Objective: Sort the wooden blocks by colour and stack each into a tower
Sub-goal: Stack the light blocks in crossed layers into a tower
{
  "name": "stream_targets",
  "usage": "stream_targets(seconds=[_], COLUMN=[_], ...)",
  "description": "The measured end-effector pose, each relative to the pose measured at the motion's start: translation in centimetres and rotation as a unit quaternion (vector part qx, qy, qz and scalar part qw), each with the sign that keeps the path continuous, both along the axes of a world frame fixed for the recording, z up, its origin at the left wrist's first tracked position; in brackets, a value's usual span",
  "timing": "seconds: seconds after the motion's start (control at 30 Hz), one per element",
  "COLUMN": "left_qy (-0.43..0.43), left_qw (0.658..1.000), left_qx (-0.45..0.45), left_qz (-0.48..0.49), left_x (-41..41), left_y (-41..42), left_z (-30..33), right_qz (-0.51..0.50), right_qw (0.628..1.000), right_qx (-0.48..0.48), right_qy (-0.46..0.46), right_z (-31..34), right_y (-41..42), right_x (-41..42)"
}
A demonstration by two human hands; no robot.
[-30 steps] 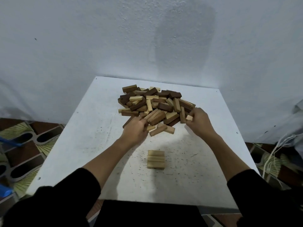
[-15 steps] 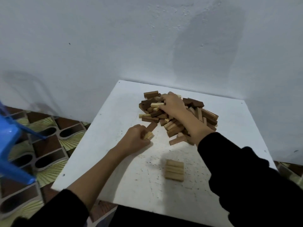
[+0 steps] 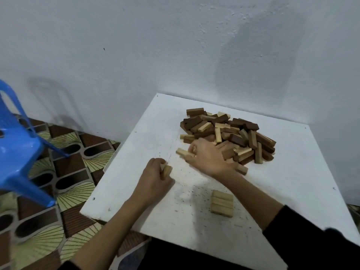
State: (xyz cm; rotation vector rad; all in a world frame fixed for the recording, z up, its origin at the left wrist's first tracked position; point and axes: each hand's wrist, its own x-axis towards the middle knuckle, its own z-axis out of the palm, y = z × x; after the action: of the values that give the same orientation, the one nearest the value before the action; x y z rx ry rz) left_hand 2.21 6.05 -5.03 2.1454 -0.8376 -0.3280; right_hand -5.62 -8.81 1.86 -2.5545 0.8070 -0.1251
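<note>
The left hand still clenches pale blocks; the right hand has pulled back from the pile's top and now pinches a pale block left of it; the short stack stays below that wrist.

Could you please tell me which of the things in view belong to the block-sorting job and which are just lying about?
Part of the job:
- mixed pile of blocks
- started light stack
- light block pinched by the right hand
- light blocks gripped in the left hand
- white table they sit on

Just lying about:
- blue plastic chair on the floor
</note>
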Motion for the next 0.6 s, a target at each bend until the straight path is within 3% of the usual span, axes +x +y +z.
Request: stream_targets(seconds=[0.13,0.3,0.6], left_qy=[-0.031,-0.021,0.049], left_qw=[0.999,0.999,0.995], left_qx=[0.031,0.035,0.064], left_qz=[0.002,-0.005,-0.057], left_x=[-0.8,-1.2,-0.6], left_y=[1.2,1.9,2.8], left_z=[-0.8,-0.9,-0.3], right_qz=[0.009,-0.006,0.027], right_qw=[0.996,0.994,0.997], right_qx=[0.009,0.082,0.056], right_qy=[0.088,0.071,0.038], right_z=[-3.6,-5.8,-5.2], right_y=[3.7,5.1,3.1], right_x=[-1.0,-1.3,-0.8])
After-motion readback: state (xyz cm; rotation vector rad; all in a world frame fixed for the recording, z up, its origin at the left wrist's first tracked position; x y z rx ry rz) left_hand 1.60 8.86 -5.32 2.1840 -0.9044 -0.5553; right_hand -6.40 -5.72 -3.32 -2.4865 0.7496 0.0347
